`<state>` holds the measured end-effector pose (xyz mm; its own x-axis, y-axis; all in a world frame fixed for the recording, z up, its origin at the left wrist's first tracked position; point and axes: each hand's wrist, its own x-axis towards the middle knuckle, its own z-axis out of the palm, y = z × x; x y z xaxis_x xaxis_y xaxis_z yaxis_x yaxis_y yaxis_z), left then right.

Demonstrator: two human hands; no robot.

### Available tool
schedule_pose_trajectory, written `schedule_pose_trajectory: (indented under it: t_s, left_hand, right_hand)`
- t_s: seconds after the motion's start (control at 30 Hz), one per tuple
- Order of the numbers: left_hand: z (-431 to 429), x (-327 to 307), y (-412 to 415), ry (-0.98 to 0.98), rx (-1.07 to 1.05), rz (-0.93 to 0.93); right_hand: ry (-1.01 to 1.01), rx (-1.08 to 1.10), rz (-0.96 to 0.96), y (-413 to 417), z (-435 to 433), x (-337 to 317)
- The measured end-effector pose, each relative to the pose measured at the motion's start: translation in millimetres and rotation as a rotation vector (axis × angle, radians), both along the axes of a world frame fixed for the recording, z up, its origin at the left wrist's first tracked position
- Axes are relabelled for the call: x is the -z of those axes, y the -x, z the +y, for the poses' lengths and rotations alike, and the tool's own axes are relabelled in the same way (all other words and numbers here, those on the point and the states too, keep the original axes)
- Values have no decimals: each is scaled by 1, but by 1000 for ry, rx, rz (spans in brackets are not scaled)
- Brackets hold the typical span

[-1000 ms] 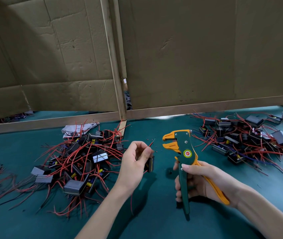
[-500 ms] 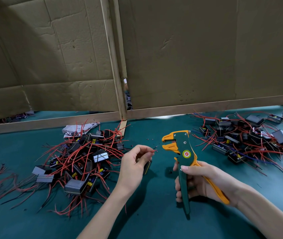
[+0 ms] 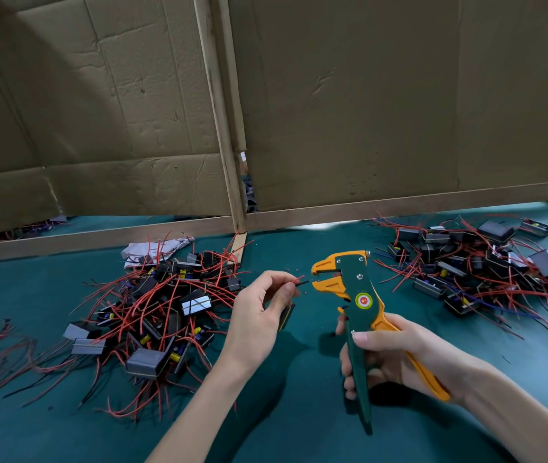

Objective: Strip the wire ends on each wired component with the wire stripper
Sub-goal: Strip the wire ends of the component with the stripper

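Your left hand (image 3: 259,315) pinches the wire ends (image 3: 301,281) just before the open orange jaws of the wire stripper (image 3: 359,305), whose handles your right hand (image 3: 396,355) grips.

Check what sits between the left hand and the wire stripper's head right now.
In the head view, only the pinched red and black wire ends reach from the left hand toward the wire stripper; beneath them is green mat with tiny scraps.
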<state>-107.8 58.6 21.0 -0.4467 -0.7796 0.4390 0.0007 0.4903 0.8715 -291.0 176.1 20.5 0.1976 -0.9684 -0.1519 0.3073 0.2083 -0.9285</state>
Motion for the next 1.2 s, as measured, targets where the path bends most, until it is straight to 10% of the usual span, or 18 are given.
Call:
schedule_pose_trajectory:
  t_s: [0.77,0.97,1.2]
  left_hand:
    - [2,-8,-2,-41,127,46]
    - [-2,-7,-4,-29,78,37]
    - [0,-10,-6,97,-7,-35]
  right_hand:
    - [9,243,168,-21,1,6]
    - [40,83,-122,-14,3,-3]
    - [71,17,32,-3,4,-3]
